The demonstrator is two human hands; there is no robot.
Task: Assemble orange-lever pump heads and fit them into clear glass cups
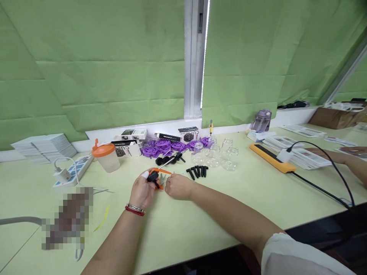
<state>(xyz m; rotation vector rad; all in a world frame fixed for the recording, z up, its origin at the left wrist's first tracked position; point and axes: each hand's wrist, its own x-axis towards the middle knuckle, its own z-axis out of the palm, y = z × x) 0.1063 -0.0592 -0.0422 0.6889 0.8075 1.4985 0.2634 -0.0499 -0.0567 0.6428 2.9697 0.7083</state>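
Observation:
My left hand (142, 190) is closed around a small black part (153, 176) with an orange piece (160, 171) sticking out from it. My right hand (178, 186) rests on the pale green table (229, 198) just to the right, fingers curled and pinched over a few small metal screws (162, 178); whether it holds one is hidden. Several black pegs (197, 171) lie in a row a little beyond my right hand. More black parts (169, 159) lie behind my hands.
Purple round parts (163, 147), small boxes (130, 134) and clear glass jars (218, 152) stand at the back. An orange-lidded cup (105, 156) and power strip (75, 170) sit left. A yellow bar (271, 157) with black cable lies right, near another person's arm (348, 160).

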